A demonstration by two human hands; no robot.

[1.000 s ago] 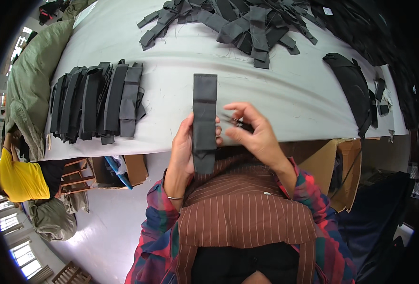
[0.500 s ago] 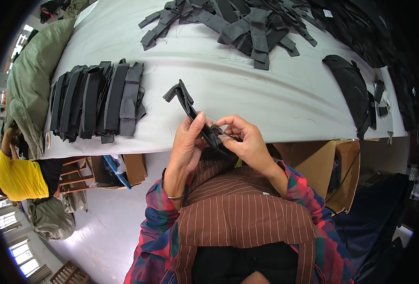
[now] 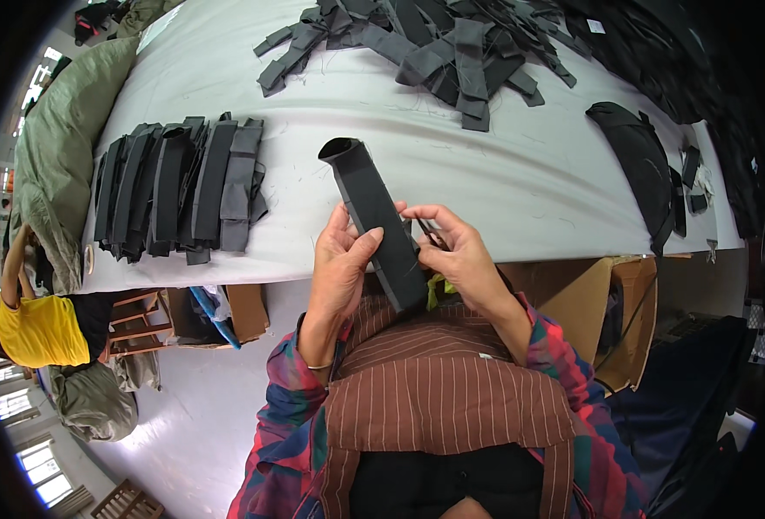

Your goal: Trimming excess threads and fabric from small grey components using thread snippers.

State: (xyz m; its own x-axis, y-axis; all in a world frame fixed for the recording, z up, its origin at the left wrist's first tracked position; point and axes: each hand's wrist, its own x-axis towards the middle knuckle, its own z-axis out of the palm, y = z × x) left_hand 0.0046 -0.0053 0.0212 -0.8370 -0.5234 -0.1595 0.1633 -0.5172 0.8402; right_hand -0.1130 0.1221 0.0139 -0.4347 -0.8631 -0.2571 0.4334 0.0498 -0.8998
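A dark grey fabric strip (image 3: 367,195), folded lengthwise with a loop at its far end, slants across the near edge of the table. My left hand (image 3: 339,266) grips its left edge, thumb on top and fingers behind. Close to the strip's right edge, my right hand (image 3: 464,264) is closed on thin dark thread snips (image 3: 429,233), partly hidden by the fingers. Below that hand, a yellow-green scrap (image 3: 439,291) shows beside the strip's near end.
Stacked dark strips (image 3: 173,186) lie on the white-covered table (image 3: 313,117) at left. A loose pile of strips (image 3: 469,60) is at the back. Black fabric (image 3: 633,164) lies at right; a cardboard box (image 3: 633,320) stands below. At far left, a person in yellow (image 3: 43,330) handles green fabric.
The strip has turned from edge-on to show its broad face, and its near end now hangs lower. My right hand has shifted slightly right, with the snips now visible.
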